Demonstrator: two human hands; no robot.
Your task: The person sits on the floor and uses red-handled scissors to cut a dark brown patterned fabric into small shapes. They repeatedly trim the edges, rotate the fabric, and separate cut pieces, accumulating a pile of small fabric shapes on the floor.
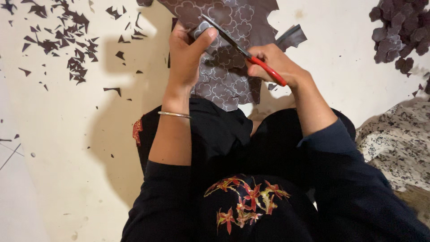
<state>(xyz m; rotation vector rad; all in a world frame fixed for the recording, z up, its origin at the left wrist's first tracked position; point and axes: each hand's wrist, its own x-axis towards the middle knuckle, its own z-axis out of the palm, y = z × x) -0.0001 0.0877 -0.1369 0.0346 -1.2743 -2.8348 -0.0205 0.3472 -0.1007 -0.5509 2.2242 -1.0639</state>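
The person sits on a pale floor (67, 148) and cuts shapes out of a dark brown sheet printed with pale flower outlines (226, 74). The sheet hangs over the lap from the upper middle of the view, its lower edge already ragged where outlines have been cut away.

The left hand (188, 54) is closed on the sheet, thumb on top and fingers underneath, pinching it near the spot where the blades meet it and holding it taut. A thin metal bangle (174, 114) sits on that wrist.

The right hand (273, 62) is wrapped around the red handles of a pair of scissors (242, 47), fingers through the loops. The blades slant up and to the left across the sheet, their tips just beside the left thumb; they look nearly closed, though the gap between them is hard to judge.

A good part of the cutting seems done. A heap of finished flower-shaped pieces (401, 31) lies at the upper right edge of the floor, well apart from the hands, and a scatter of small dark offcuts (67, 40) covers the upper left. A loose curled strip of the same material (291, 36) lies just beyond the right hand. Much is left too: many uncut flower outlines show on the sheet between and above the hands.

A patterned light cloth (398, 139) lies at the right edge, beside the person's dark sleeve.
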